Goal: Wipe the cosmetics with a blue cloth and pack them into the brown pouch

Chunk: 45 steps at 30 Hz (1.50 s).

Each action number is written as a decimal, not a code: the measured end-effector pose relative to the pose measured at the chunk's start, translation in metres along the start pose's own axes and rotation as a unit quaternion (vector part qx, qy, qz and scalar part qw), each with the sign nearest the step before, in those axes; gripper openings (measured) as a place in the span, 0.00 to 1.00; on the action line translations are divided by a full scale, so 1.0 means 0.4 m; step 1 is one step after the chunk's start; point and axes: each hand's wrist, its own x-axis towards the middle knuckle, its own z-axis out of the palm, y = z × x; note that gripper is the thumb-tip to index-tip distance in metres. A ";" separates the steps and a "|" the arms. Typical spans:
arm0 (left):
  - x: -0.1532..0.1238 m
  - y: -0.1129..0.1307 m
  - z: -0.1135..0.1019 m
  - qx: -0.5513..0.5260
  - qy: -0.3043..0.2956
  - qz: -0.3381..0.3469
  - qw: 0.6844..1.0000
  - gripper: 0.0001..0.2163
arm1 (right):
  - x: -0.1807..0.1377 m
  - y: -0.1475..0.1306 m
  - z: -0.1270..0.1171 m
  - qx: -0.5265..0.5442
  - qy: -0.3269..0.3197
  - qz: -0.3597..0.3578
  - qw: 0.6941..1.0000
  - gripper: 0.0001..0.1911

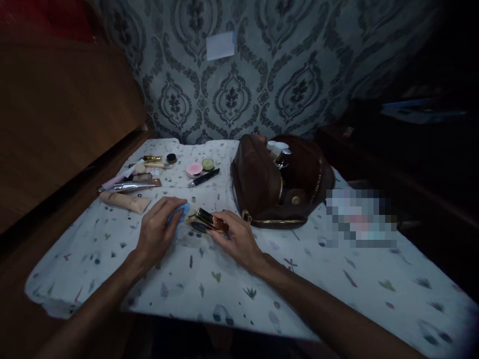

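Forearms [337,314]: reaching in from both lower corners, above the table [179,289] with white printed cover.
Left hand [159,224]: closed on a blue cloth [182,211], thumb and fingers curled around.
Right hand [237,239]: closed on a gold case [205,218], gripping the right end between thumb and fingers.
Gold case: tilted, with one dark rounded part showing; placed between the two hands, to the left of the bag [254,174]. Cannot tell whether resting on the table or lifted slightly.
Between hands: apart from each other, but near. Cannot tell whether cloth and case are touching.
Bag: brown, sitting open on the table, with bottles [283,158] inside.
Behind hands: pink pot [194,170] just beside a green pot [208,164], with black pen [204,178] lying slanted in front.
Left side of table: beige tube [125,201], silver tube [136,185] and brush [159,165], lying near a round black lid [171,158].
Wall: patterned, with white paper [220,46] on it.
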 end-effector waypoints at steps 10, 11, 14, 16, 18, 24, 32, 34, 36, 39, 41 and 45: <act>-0.003 0.131 0.066 0.201 -0.012 0.331 0.922 0.11 | 0.010 -0.001 0.011 0.080 0.007 0.028 0.996 0.07; -0.005 0.124 0.066 0.207 -0.021 0.328 0.922 0.11 | 0.012 -0.001 0.012 0.080 0.008 0.037 0.996 0.07; -0.006 0.090 0.049 0.216 -0.038 0.297 0.929 0.11 | 0.018 -0.001 0.015 0.072 0.006 0.057 0.996 0.06; -0.004 0.067 0.035 0.214 -0.029 0.258 0.942 0.10 | 0.021 -0.001 0.018 0.073 0.003 0.072 0.995 0.07; 0.000 0.049 0.025 0.192 -0.015 0.198 0.961 0.09 | 0.021 0.000 0.020 0.078 0.001 0.085 0.993 0.06; 0.011 0.004 0.035 -0.020 -0.026 0.002 0.999 0.08 | 0.018 0.010 0.028 0.085 -0.023 0.105 0.991 0.10; 0.014 -0.054 0.059 -0.095 -0.018 -0.108 0.989 0.08 | 0.010 0.019 0.034 -0.002 -0.103 0.107 0.989 0.06; 0.016 -0.049 0.058 -0.082 -0.016 -0.092 0.992 0.08 | 0.008 0.015 0.031 0.000 -0.085 0.083 0.993 0.08; 0.021 -0.041 0.056 -0.072 -0.014 -0.075 0.994 0.09 | 0.008 0.007 0.024 0.002 -0.065 0.057 0.996 0.10; 0.030 -0.029 0.052 -0.075 -0.012 -0.072 0.995 0.09 | 0.011 -0.008 0.012 0.004 -0.029 0.026 0.999 0.13; 0.033 -0.024 0.053 -0.091 -0.020 -0.087 0.992 0.10 | 0.013 -0.015 0.004 0.000 0.008 0.014 1.000 0.15; 0.022 -0.020 0.070 -0.142 -0.058 -0.137 0.979 0.10 | 0.011 -0.005 -0.004 -0.016 0.090 0.030 0.995 0.18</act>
